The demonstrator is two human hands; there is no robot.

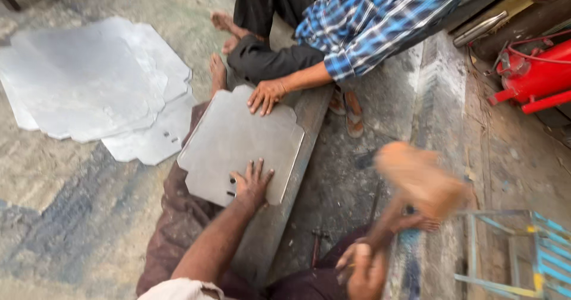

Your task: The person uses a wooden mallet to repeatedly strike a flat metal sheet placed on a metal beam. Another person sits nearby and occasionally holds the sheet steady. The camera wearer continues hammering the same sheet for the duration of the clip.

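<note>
The left hand (253, 184) lies flat, fingers spread, on the near edge of a cut metal sheet (238, 139), pressing it down on a long beam (297, 157) that rests on the floor (59, 175). The right hand (363, 270) is closed around the handle of a wooden mallet (419, 178) — its head is blurred, raised to the right of the sheet. A co-worker's hand (266, 95) in a blue checked sleeve holds the far edge of the same sheet, fingers open on it. To the left of the sheet, a pile of similar sheets (89, 80) lies on the floor. A risk seems clear: both holding hands are close to the sheet's edge, so a mallet blow slightly off could hit fingers — or the sheet could slip on the beam.
</note>
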